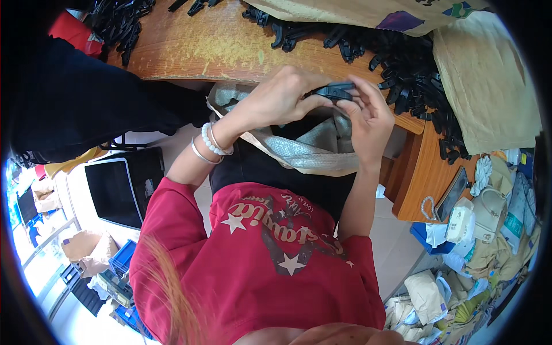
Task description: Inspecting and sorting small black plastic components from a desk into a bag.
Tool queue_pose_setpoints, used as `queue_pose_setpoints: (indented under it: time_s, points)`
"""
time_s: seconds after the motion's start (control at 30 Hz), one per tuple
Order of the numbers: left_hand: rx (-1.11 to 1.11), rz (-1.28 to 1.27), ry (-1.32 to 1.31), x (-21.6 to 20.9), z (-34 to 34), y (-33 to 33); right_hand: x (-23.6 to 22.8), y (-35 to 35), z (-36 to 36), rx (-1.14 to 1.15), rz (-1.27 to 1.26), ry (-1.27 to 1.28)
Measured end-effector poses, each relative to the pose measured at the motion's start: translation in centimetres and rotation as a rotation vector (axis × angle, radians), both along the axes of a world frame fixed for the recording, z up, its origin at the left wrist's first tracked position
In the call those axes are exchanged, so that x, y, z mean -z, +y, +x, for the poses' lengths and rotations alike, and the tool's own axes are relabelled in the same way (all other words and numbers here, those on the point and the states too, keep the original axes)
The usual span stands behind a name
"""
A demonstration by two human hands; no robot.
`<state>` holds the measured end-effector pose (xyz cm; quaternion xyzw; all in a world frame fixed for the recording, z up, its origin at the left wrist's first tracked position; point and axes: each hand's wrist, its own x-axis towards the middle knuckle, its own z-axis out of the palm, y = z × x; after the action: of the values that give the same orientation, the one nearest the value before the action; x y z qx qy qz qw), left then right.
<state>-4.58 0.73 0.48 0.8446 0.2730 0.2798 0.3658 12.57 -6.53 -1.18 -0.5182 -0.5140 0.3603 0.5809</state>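
Between my hands, just past the table's front edge, is a small black plastic part [335,93] with a narrow, long shape. My left hand [287,95], with bracelets at its wrist, pinches the part's left end between thumb and fingers. My right hand [368,112] grips its right end with thumb and fingertips. Below them a woven sack [276,148] hangs with its mouth spread over my lap. Dark contents inside the sack cannot be made out. Loose black plastic parts [411,86] of a similar look are heaped on the table to the right of my hands.
The worn wooden table [201,49] curves ahead and to the right. More black parts [122,26] lie at its far left. Large paper sacks [483,80] stand on it at right. A phone [451,194] rests near its right end. A person in dark clothes [80,98] is at left.
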Motion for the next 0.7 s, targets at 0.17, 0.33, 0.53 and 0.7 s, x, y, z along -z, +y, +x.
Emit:
queue_pose_setpoints:
  time_s: [0.17, 0.33, 0.53, 0.7]
  points:
    - [0.020, -0.077, 0.025, 0.1, -0.1, -0.4, 0.5, -0.2, 1.2, 0.007, -0.062, -0.068]
    - [-0.001, 0.012, 0.124, 3.7, -1.4, -2.1, 0.6, 0.1, 2.7, -0.226, -0.209, -0.204]
    - [0.002, 0.307, -0.002, 3.1, 1.2, 0.3, 0.4, 4.4, 4.9, 0.394, 0.113, -1.254]
    - [-0.166, 0.626, 0.252, 3.5, 5.7, 6.7, 0.4, 6.8, 4.7, 0.362, 0.034, -1.511]
